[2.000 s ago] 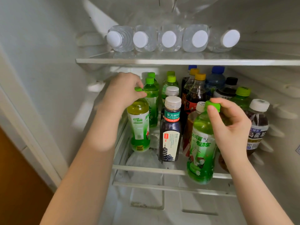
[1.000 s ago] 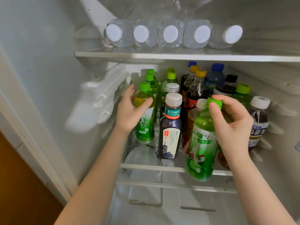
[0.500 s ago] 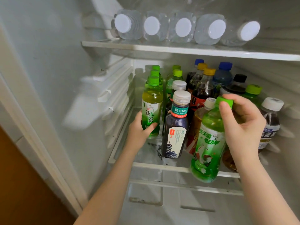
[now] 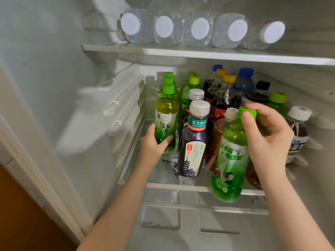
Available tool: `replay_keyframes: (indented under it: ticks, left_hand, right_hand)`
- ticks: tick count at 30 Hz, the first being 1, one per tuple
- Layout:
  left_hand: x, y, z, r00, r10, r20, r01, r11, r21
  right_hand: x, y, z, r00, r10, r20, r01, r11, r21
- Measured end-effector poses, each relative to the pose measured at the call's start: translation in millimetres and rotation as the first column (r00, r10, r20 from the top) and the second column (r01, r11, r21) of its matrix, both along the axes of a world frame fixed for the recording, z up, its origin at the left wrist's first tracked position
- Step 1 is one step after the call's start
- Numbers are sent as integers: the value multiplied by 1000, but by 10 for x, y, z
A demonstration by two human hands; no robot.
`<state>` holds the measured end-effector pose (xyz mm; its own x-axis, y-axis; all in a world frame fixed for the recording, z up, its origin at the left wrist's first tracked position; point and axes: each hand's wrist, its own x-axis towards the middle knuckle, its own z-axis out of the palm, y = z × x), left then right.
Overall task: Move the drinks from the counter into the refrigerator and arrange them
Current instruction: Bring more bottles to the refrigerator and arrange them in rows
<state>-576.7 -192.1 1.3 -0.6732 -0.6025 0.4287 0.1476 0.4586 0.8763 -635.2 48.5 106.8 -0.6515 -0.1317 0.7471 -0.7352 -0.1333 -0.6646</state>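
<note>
Space on the shelf [image 4: 163, 186] is tight. The right hand [image 4: 268, 138] pinches a green bottle [image 4: 230, 160] by its top, nearly upright, its base hanging just before the shelf's near edge. The left hand [image 4: 154, 147] grips a tea bottle [image 4: 166, 120] standing at the left. Likely next: lift, then push in.

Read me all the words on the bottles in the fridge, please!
"绿茶" on the green tea bottle that the left hand grips.
"东方树叶" on the dark bottle, on its teal band.
"天天" begins the white words on the green bottle that the right hand holds; the rest is unclear.
The brown bottle has a blurred label; all small print is too small to read.
</note>
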Motion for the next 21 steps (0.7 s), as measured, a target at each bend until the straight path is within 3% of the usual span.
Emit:
replay_keyframes:
  ticks: [7, 11, 14, 16, 18, 21]
  left_hand:
    - [-32, -15, -27, 1000, 15, 13, -14, 1000, -21]
    - [23, 51, 38, 999, 15, -34, -11, 995, 95]
    - [217, 228, 135, 963, 199, -183, -182, 978, 106]
    - [381, 421, 229, 918, 232, -322, -228, 972, 49]
    - [526, 632, 322, 909, 174, -379, -189, 982, -4]
    - [683, 918, 438, 939, -17, -345, -9, 997, -75]
  right_hand:
    - [35, 18, 42, 1000, -6, 15, 6, 1000, 26]
    - [82, 65, 84, 1000, 8, 14, -8, 999, 47]
    - [130, 118, 114, 1000, 13, 12, -14, 999, 48]
    - [159, 147, 139, 1000, 12, -6, -11, 999, 50]
    - [205, 156, 167, 1000, 20, -17, -19, 999, 49]
    - [294, 121, 214, 999, 25, -45, -22, 998, 67]
